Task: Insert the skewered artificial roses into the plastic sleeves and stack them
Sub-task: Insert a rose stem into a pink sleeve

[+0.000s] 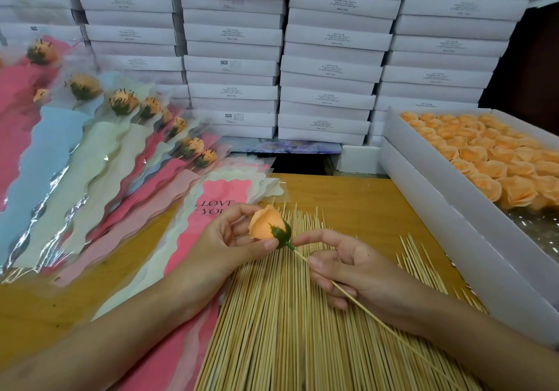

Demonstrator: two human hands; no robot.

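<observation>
2 bare arms reach in from the near edge of the desk (pixel 348 197) and meet over its middle. The left hand (pixel 233 239) is turned on its side with its fingers curled. The right hand (pixel 341 266) sits just beside it with its back up.

Between them is an orange rose (pixel 266 224) with a green base, stuck on the tip of a thin stick (pixel 375 316). The rose is held above a big pile of sticks (pixel 287 330) spread on the desk.

The left hand pinches the rose head with its thumb and fingers. The right hand pinches the stick just below the rose, and its first finger stretches out to the green base. The rest of the stick runs back toward the near right corner.

Empty sleeves (pixel 193 233) lie under the left hand. Filled sleeves (pixel 99 148) fan out along the left edge. A box of roses (pixel 453 197) sits along the right edge. White boxes (pixel 326 67) are stacked high past the far edge.
</observation>
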